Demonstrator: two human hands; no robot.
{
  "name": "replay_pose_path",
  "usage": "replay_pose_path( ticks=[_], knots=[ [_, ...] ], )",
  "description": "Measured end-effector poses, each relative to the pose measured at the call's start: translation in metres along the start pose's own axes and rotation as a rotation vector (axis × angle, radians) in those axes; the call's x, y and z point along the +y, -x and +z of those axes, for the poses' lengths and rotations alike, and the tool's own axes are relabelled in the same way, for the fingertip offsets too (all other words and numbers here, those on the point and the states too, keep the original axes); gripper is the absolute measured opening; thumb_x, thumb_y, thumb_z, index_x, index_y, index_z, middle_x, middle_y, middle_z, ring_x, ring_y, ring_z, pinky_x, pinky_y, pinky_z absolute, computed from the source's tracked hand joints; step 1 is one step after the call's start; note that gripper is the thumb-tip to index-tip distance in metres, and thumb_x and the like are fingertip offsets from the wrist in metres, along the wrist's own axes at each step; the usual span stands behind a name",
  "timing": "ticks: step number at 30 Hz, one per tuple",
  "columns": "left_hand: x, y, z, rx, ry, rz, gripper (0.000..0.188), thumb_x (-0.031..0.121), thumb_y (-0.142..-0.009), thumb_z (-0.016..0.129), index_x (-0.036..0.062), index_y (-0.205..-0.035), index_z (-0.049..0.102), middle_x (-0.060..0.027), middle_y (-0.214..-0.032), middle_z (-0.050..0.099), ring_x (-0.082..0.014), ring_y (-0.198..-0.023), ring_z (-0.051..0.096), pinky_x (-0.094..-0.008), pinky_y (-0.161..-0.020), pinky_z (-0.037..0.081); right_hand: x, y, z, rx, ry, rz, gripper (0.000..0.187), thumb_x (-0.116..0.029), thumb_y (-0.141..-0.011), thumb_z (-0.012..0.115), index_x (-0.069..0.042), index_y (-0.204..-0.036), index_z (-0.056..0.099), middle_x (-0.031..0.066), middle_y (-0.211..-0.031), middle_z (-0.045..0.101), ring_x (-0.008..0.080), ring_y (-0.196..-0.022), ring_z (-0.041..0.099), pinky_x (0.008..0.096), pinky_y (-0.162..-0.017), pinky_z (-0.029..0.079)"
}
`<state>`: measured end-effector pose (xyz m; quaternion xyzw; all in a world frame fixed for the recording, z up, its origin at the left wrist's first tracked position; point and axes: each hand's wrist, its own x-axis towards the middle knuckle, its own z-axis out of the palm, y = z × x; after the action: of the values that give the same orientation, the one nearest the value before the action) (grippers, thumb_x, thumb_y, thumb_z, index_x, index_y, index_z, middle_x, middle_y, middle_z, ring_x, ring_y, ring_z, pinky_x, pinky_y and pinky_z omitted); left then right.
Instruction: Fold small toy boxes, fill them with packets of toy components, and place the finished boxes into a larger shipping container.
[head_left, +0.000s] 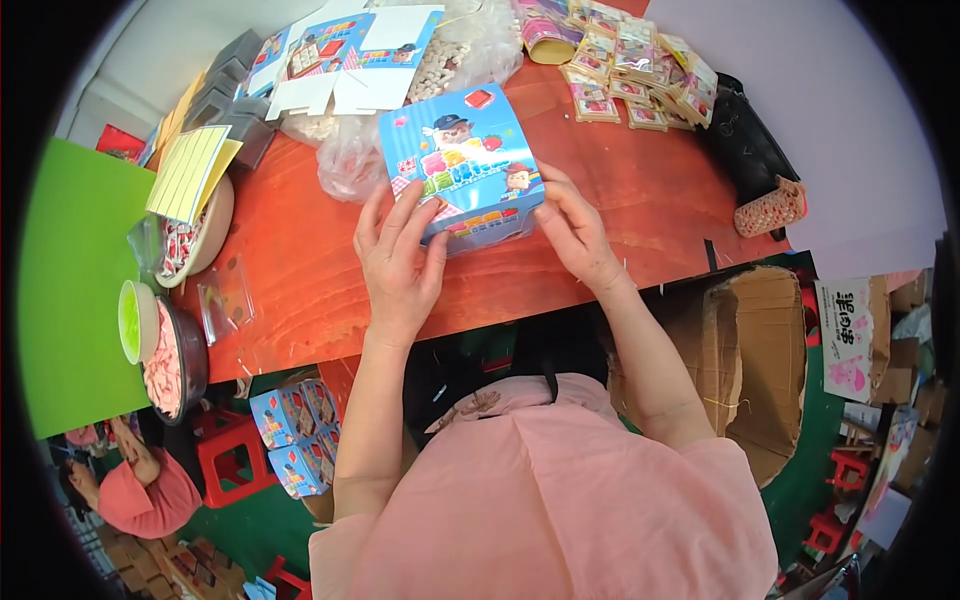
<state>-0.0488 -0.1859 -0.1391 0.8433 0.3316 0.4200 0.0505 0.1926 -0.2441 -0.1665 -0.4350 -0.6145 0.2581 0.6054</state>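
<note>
A blue printed cardboard box [470,140] with a cartoon picture on its lid is upright on the red table [300,270] in front of me. My left hand [397,255] grips its near left corner, fingers on the top and thumb against the front side. At the near right corner, my right hand [578,228] holds the side, with the thumb toward the front. The lid appears closed, so the inside is hidden. A crumpled clear plastic bag [350,165] lies beside the box, close to my left fingers.
Flat blue-and-white box blanks [395,50] lie at the far left, beside a bag of small pale pieces [455,75]. Several small packs [635,65] and a black pouch [745,140] sit to the right. Bowls [225,220] line the left edge; an open carton [765,370] stands below right.
</note>
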Motion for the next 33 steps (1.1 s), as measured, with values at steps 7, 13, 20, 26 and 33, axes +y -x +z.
replay_pose_path(
  ticks=[7,13,20,26,33],
  knots=[
    [0.005,-0.009,-0.003,-0.022,0.124,0.027,0.042,-0.002,-0.083,0.073,0.0071,-0.123,0.066,-0.015,-0.147,0.056,-0.0421,-0.145,0.041,-0.0519,-0.119,0.034,-0.009,-0.006,0.002,0.055,0.036,0.048,0.011,-0.009,-0.103,0.06,0.0,-0.108,0.062,0.0149,-0.136,0.059,0.0268,-0.125,0.057,0.0368,-0.103,0.047],
    [0.005,-0.005,-0.003,-0.109,-0.02,0.041,0.045,-0.003,-0.08,0.072,0.0096,-0.122,0.067,-0.0119,-0.147,0.057,-0.0427,-0.144,0.041,-0.0517,-0.116,0.036,-0.024,-0.012,0.013,0.264,-0.385,0.265,0.011,-0.005,-0.102,0.06,0.0,-0.109,0.065,0.0148,-0.128,0.058,0.0236,-0.118,0.061,0.0318,-0.094,0.05],
    [-0.005,-0.01,-0.001,-0.098,-0.034,0.074,0.047,0.002,-0.079,0.075,0.0143,-0.124,0.069,-0.013,-0.149,0.055,-0.0394,-0.143,0.043,-0.0534,-0.111,0.036,-0.016,-0.021,-0.009,-0.098,0.095,-0.038,0.027,0.0,-0.102,0.054,-0.002,-0.126,0.067,0.012,-0.128,0.051,0.0226,-0.113,0.06,0.0326,-0.094,0.051],
    [-0.018,0.001,0.008,-0.069,-0.08,0.157,0.052,-0.001,-0.078,0.077,0.014,-0.127,0.066,-0.0168,-0.151,0.052,-0.0398,-0.144,0.043,-0.0528,-0.116,0.034,-0.005,-0.016,-0.013,-0.174,0.147,-0.098,0.03,0.002,-0.101,0.055,-0.005,-0.127,0.068,0.0125,-0.137,0.045,0.0275,-0.122,0.058,0.0382,-0.102,0.051],
    [-0.014,0.015,0.012,0.007,-0.206,0.187,0.039,0.012,-0.081,0.079,0.0201,-0.118,0.071,-0.0104,-0.144,0.06,-0.0415,-0.141,0.047,-0.0644,-0.12,0.02,-0.019,-0.009,-0.019,-0.119,0.506,-0.262,0.036,-0.001,-0.086,0.073,-0.007,-0.122,0.072,0.0201,-0.148,0.044,0.0412,-0.135,0.05,0.0487,-0.11,0.046]
  ],
)
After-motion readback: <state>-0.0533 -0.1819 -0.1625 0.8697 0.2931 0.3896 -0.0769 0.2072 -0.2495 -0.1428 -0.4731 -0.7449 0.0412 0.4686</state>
